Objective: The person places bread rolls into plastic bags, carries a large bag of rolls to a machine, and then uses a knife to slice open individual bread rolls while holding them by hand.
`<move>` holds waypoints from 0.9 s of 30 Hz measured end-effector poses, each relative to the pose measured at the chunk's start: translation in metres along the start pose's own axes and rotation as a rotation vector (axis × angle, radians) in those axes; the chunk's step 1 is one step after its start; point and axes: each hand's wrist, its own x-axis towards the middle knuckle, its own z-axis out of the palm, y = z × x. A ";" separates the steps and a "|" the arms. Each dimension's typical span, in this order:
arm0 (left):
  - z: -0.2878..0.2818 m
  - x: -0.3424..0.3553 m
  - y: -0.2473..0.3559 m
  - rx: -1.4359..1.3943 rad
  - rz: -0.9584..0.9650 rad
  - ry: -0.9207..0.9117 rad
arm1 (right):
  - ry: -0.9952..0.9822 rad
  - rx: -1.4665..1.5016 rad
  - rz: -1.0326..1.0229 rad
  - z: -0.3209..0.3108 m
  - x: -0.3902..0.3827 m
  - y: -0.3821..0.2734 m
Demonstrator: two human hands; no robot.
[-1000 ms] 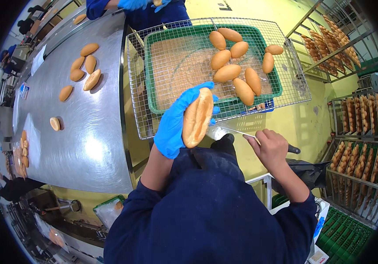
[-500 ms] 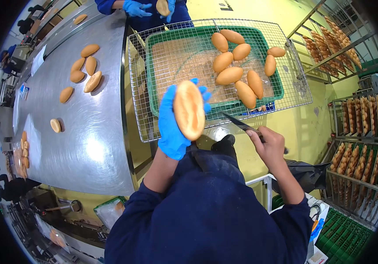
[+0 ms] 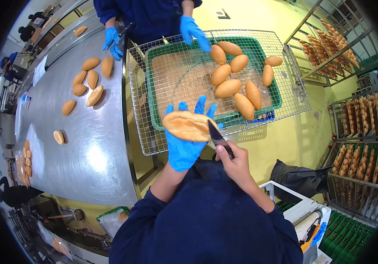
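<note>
The left hand (image 3: pixel 183 154) spreads flat beneath the roll (image 3: pixel 185 125), seemingly to support it, while the right hand (image 3: pixel 237 164) grips a knife (image 3: pixel 216 134) at its three o'clock end.

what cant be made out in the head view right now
In the head view:
Held roll: underside hidden by the left hand.
Knife: part of its handle hidden by the right hand.
Co-worker: head cut off by the top edge.
Their glove farther right: fingertips blurred.
Far-right rolls: too small to count.
</note>
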 end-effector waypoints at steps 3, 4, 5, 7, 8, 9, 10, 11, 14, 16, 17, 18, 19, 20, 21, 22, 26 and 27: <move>0.012 -0.003 -0.006 0.084 -0.101 -0.041 | 0.154 -0.192 -0.064 -0.003 0.017 0.012; 0.013 -0.004 -0.006 0.110 -0.136 -0.047 | 0.167 -0.229 -0.053 -0.007 0.022 0.014; 0.009 -0.006 -0.003 0.166 -0.178 -0.017 | 0.175 -0.304 -0.089 -0.012 0.025 0.018; 0.018 -0.014 -0.009 0.541 -0.124 -0.026 | 0.202 -0.401 -0.168 -0.018 0.029 0.014; 0.022 -0.016 -0.012 0.728 -0.096 -0.029 | 0.215 -0.449 -0.207 -0.021 0.029 0.013; 0.014 -0.012 -0.010 0.382 -0.228 0.143 | 0.158 -0.469 -0.171 -0.025 0.029 0.017; 0.011 -0.017 -0.013 0.463 -0.149 0.083 | 0.136 -0.327 -0.122 -0.025 0.028 0.017; 0.009 -0.025 -0.018 0.542 -0.069 0.023 | 0.115 -0.185 -0.074 -0.025 0.027 0.015; 0.003 -0.032 -0.019 0.588 -0.071 -0.063 | 0.121 0.026 -0.028 -0.019 0.023 0.020; -0.002 -0.029 -0.015 0.423 -0.196 0.086 | 0.067 0.020 0.022 -0.019 0.018 0.023; -0.006 -0.024 -0.011 0.271 -0.278 0.245 | -0.001 -0.021 0.074 -0.024 0.015 0.023; -0.011 -0.025 -0.008 0.233 -0.325 0.312 | -0.069 -0.062 0.126 -0.027 0.011 0.021; -0.017 -0.024 -0.005 0.193 -0.372 0.382 | -0.069 -0.242 0.086 -0.027 0.008 0.017; -0.023 -0.026 -0.001 0.269 -0.386 0.363 | -0.069 -0.422 0.044 -0.025 0.005 0.011; -0.026 -0.027 0.000 0.346 -0.400 0.342 | -0.070 -0.601 0.001 -0.024 0.001 0.007; -0.024 -0.026 -0.001 0.384 -0.389 0.348 | -0.033 -0.623 -0.029 -0.022 -0.001 0.006; -0.003 -0.023 -0.008 0.521 -0.306 0.316 | 0.048 -0.708 -0.169 -0.021 -0.014 0.002; 0.006 -0.023 -0.011 0.536 -0.276 0.315 | 0.051 -0.729 -0.208 -0.022 -0.016 0.002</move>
